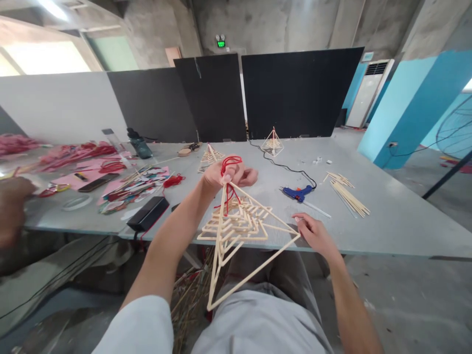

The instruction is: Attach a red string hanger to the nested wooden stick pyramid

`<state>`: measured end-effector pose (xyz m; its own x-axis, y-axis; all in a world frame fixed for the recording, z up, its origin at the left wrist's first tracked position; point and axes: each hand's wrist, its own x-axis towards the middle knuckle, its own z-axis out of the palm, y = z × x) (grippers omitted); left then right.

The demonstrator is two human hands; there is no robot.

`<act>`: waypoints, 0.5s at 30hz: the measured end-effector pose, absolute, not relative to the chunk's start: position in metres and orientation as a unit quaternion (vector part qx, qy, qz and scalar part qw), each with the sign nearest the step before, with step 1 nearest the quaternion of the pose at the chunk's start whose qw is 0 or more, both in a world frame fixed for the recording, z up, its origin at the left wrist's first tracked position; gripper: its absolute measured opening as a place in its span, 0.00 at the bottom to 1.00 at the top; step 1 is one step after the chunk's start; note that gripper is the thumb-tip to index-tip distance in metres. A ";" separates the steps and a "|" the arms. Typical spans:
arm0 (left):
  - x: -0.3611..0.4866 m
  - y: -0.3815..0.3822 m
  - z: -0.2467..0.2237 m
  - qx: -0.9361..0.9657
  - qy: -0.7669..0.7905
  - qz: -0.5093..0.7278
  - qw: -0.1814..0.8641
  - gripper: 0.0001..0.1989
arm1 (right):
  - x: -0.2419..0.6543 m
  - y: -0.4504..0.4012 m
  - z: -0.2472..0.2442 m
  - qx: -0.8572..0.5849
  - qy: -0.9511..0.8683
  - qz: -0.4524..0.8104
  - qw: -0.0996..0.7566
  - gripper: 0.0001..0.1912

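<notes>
My left hand (234, 173) is closed on a looped red cord (231, 160) at the peak of a pyramid frame (241, 216) made of thin wooden sticks. The frame hangs tilted over the table's front edge, with layered V-shaped sticks inside it and loose cord ends below the peak. Beside the frame's right corner, my right hand (313, 233) has its fingers loosely apart; whether it touches the corner I cannot tell. Past the frame, a blue glue gun (297, 192) lies on the grey table (398, 216).
Two similar stick pyramids (273, 143) stand further back. Loose sticks (350, 197) lie at right. To the left are a black box (148, 214), paper pieces (136, 189), a phone (99, 182), a bottle (139, 143) and another person's blurred hand (16, 191). Black panels (295, 93) border the table.
</notes>
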<state>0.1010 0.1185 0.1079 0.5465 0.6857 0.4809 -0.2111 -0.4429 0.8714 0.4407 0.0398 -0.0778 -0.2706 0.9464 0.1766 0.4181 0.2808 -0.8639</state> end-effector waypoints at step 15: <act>0.095 0.099 0.191 0.802 0.243 0.375 0.396 0.33 | 0.440 0.042 -0.081 -0.471 -0.709 0.368 0.375 0.24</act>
